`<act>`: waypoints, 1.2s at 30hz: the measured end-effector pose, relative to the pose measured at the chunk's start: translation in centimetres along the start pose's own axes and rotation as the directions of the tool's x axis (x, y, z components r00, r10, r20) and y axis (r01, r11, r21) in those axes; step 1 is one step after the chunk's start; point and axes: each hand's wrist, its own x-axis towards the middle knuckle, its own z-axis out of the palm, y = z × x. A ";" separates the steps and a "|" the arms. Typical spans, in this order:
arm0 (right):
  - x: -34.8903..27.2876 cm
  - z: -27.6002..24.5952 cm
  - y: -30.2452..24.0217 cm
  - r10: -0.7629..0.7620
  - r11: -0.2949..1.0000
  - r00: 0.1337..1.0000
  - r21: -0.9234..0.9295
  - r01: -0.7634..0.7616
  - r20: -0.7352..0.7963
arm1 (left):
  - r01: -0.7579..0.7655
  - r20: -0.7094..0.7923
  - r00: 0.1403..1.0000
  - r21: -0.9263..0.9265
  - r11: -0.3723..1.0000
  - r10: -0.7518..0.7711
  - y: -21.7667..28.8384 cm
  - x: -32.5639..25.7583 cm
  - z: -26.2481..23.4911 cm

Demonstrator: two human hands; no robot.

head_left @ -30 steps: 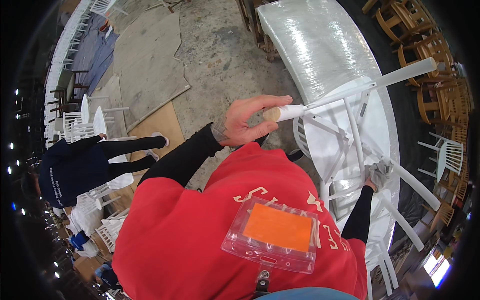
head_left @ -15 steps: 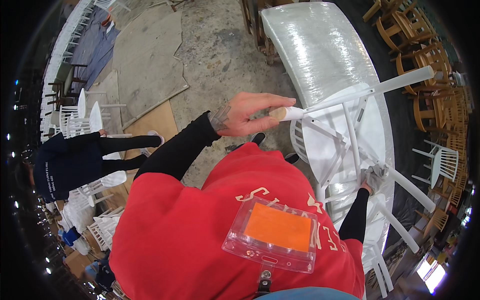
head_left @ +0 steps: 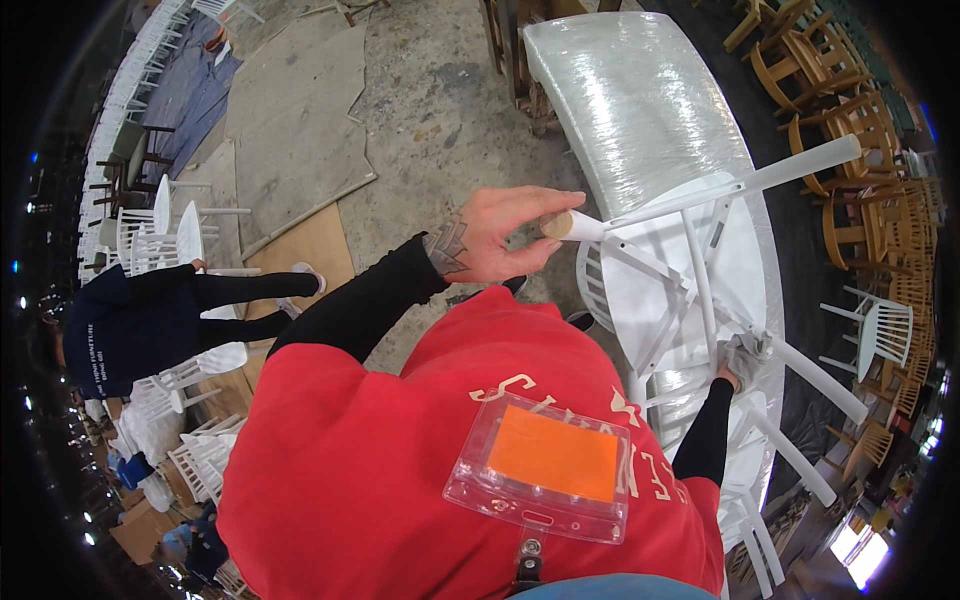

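A white spindle-back chair (head_left: 650, 335) lies upside down on a curved, plastic-wrapped surface (head_left: 640, 100), its legs pointing up and outward. My left hand (head_left: 495, 235) grips the end of one white leg (head_left: 580, 226) between thumb and fingers; that leg's tip shows bare wood. My right hand (head_left: 727, 374) holds a crumpled grey cloth (head_left: 746, 358) against the chair's underside, near the base of another leg (head_left: 820, 380). The cloth hides most of the right fingers. Crossing stretchers and brackets run over the seat's underside.
Another white chair (head_left: 745, 440) lies on the wrapped surface close by my right arm. Brown wooden chairs (head_left: 805, 55) stand in rows at the right. A person in dark clothes (head_left: 130, 320) is among white chairs on the left. Flattened cardboard (head_left: 290, 120) covers part of the concrete floor.
My left hand has shifted slightly at the leg's end, with a wider gap between thumb and forefinger. The right hand and cloth stay at nearly the same spot.
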 end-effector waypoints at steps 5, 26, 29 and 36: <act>0.1 0.0 -0.2 -0.012 1.000 1.000 0.012 0.012 -0.003 | -0.033 0.058 0.998 0.029 0.999 0.031 0.1 0.3 -0.5; 0.0 0.1 -0.6 -0.029 0.999 0.999 0.044 0.031 -0.025 | -0.138 0.169 0.979 0.144 0.980 0.113 -0.6 0.9 -1.7; 0.0 0.0 -0.7 -0.027 0.999 0.999 0.039 0.029 -0.028 | -0.159 0.080 0.986 0.131 0.979 0.149 -1.1 0.6 -0.8; 0.0 0.2 -1.1 -0.048 0.998 0.999 0.046 0.049 -0.024 | 0.031 0.020 0.999 -0.145 0.989 -0.029 -2.0 1.7 -0.3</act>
